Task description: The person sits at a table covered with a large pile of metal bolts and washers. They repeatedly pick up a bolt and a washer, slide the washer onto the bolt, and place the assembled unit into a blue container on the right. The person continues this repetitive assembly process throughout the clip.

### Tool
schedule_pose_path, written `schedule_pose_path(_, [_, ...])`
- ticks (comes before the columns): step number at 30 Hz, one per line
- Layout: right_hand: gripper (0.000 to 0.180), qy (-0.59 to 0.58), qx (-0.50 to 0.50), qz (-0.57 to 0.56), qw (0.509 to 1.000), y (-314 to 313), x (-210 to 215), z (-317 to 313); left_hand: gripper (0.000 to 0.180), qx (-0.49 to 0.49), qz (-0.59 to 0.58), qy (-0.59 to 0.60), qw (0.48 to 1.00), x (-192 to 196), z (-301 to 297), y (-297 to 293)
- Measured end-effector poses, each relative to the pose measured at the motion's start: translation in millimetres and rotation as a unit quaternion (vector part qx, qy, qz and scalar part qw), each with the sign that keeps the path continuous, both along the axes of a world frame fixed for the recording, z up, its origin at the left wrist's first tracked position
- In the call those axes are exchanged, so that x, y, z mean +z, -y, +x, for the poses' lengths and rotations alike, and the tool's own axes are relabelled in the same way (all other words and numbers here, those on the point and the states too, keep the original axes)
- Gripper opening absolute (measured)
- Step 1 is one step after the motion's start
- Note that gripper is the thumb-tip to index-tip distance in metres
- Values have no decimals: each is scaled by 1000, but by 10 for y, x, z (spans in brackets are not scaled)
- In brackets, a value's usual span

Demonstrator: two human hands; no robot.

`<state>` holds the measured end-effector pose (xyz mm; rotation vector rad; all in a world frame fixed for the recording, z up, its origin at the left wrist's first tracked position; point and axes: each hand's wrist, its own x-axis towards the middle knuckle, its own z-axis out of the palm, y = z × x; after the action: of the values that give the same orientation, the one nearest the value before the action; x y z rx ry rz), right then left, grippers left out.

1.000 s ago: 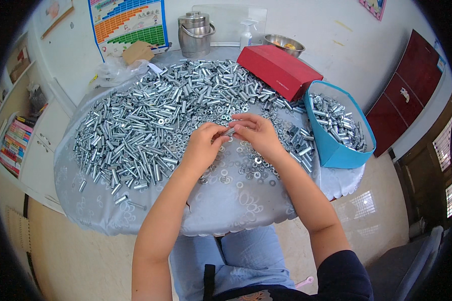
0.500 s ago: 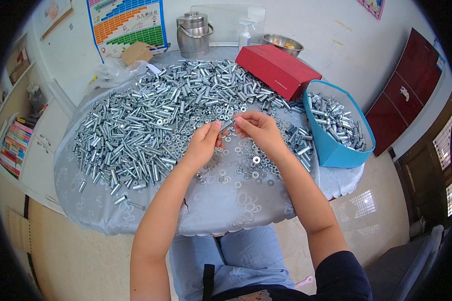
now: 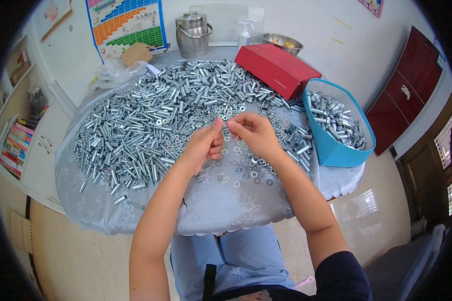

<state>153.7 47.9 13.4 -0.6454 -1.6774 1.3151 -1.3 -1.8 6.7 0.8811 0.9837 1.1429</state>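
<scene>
Above the middle of the table, my left hand (image 3: 206, 144) is closed, its thumb on top and the fingers curled under. What it grips, if anything, is hidden by the fingers. Just to its right, my right hand (image 3: 256, 134) pinches thumb and forefinger together, their tips close to the left thumb. Anything between those tips is too small to make out. Beneath and around both hands lie loose metal washers (image 3: 251, 172) and small rings. A large heap of silver bolts and metal sleeves (image 3: 135, 125) spreads to the left and behind.
At the right stands a blue fabric bin (image 3: 344, 159) filled with assembled-looking metal bolts. A red box (image 3: 278, 70) lies behind it. Along the back are a steel pail (image 3: 192, 37), a spray bottle (image 3: 244, 35), a steel bowl (image 3: 291, 49) and a plastic bag (image 3: 116, 74).
A silver metal piece that showed between my fingertips is no longer visible. My left hand has turned thumb-up, and my right hand has shifted slightly left.
</scene>
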Motion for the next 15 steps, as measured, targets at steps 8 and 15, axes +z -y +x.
schedule_pose_path(8, [14,2,3,29,1000,-21,-34,-5,41,-30,-18,47,998,-5,-11,2])
schedule_pose_path(15, [23,146,-8,93,985,22,5,39,40,20,-24,113,993,-57,-75,-25])
